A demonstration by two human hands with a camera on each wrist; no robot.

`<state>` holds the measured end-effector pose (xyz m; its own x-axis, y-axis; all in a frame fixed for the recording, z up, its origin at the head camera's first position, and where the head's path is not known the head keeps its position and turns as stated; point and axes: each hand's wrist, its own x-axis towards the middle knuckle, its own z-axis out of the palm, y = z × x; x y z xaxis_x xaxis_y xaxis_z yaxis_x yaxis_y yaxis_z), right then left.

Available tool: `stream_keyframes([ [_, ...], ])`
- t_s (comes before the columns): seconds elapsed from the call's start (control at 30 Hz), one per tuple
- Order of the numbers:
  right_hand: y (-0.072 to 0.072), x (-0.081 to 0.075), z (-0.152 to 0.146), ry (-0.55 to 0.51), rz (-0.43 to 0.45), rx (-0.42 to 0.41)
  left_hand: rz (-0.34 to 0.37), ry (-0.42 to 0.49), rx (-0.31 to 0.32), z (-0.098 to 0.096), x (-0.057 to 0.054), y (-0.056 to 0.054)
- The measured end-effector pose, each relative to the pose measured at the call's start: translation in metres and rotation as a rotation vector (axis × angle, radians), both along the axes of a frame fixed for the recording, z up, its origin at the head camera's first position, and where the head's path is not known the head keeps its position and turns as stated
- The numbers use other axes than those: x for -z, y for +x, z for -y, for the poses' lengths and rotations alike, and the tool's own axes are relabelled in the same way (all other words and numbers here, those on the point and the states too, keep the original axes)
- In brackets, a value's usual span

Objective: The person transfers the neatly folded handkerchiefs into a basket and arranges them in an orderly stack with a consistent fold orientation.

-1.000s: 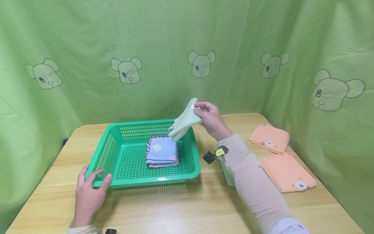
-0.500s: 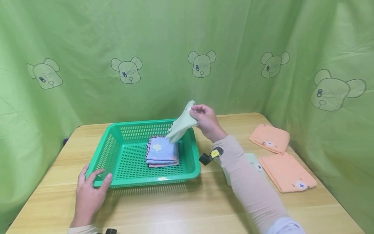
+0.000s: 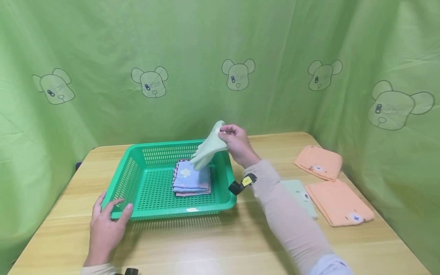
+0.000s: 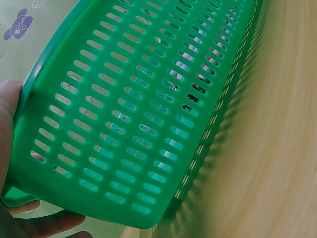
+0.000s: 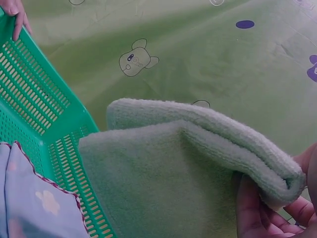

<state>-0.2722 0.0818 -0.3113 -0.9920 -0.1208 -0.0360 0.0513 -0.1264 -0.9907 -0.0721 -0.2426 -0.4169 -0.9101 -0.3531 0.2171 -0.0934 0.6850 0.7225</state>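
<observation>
My right hand (image 3: pixel 238 145) pinches a folded pale green towel (image 3: pixel 207 147) by one edge, above the right side of the green plastic basket (image 3: pixel 161 215). The towel slants down to the left, and its lower end overlaps a stack of folded cloths (image 3: pixel 190 179) inside. A blue cloth with a pale flower tops that stack. In the right wrist view, thick folds of the towel (image 5: pixel 163 163) show between thumb and fingers. At the basket's near left corner my left hand (image 3: pixel 106 229) holds the rim; the left wrist view shows the slotted wall (image 4: pixel 124 109) beside it.
On the right of the wooden table (image 3: pixel 206 252) lies another pale green towel (image 3: pixel 304 194), partly covered by my right sleeve. Beside it are two folded orange towels, one nearer (image 3: pixel 340 200) and one farther back (image 3: pixel 319 162). A green curtain (image 3: pixel 192 46) surrounds the table.
My right hand has moved left and slightly down with the pale green towel, farther over the stack. More of the green towel on the table shows. My left hand stays on the basket.
</observation>
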Motion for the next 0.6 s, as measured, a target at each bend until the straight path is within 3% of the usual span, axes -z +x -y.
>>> stream_keyframes([
  [0.6, 0.002, 0.002, 0.021, -0.046, 0.019, 0.008, -0.006, 0.006, -0.004, 0.000, 0.001, 0.000],
])
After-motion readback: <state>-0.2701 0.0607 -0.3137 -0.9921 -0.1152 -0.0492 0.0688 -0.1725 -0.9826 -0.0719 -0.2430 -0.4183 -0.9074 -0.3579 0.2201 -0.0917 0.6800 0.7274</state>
